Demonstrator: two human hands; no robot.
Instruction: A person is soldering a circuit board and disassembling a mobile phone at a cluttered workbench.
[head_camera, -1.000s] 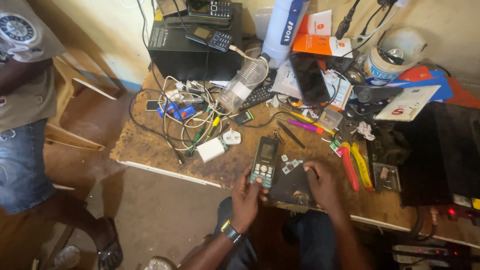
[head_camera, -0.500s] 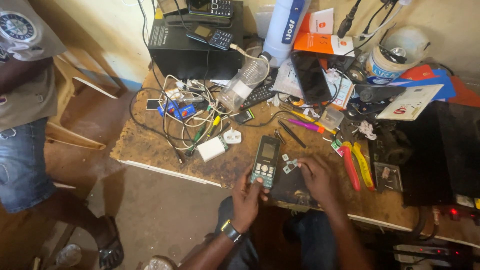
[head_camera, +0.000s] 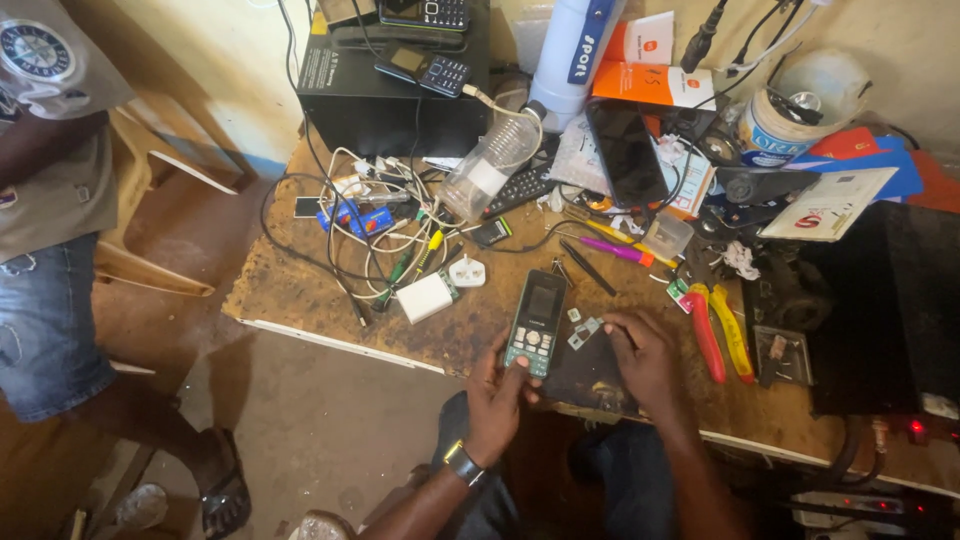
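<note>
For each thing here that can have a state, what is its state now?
Keypad phone: screen dark, lying flat on the bench.
Left hand: fingers on the phone's lower end.
Right hand: resting near small square parts.
Smartphone: screen dark.
Plastic bottle: lying tilted.
Red pliers: lying untouched.

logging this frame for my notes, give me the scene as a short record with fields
setting: cluttered wooden workbench, seen from above
left hand: left hand holds the lower end of a dark keypad phone, wristband on the wrist
right hand: right hand rests on the bench, fingertips by small loose parts
nearby tools: red and yellow pliers, pink pen
other items: tangle of cables, white plug, clear plastic bottle
bystander: a person stands at the left edge
</note>
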